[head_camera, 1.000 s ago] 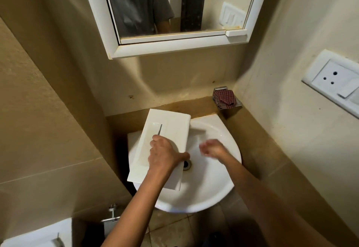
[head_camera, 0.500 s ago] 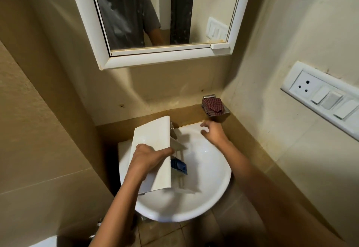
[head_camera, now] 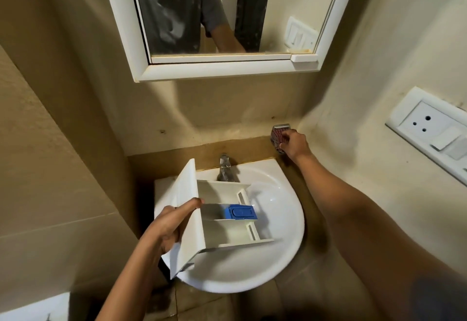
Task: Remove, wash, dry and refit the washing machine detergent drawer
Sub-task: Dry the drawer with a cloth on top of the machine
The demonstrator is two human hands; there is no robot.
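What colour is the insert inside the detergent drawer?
The insert is blue, clearest in the head view.

Detergent drawer (head_camera: 228, 231): white plastic, open compartments facing up. It is hanging over the sink (head_camera: 252, 272) bowl, front panel (head_camera: 188, 209) at the left rim and standing nearly on edge, tray body reaching right across the basin. Blue insert (head_camera: 240, 212) is sitting in the middle compartment, with divider walls running lengthwise on either side. Left hand (head_camera: 165, 228) is gripping the front panel, thumb lying along its top edge. Red patterned cloth (head_camera: 277, 137) is lying in the corner wall holder, right hand (head_camera: 294, 144) touching it; grip not discernible
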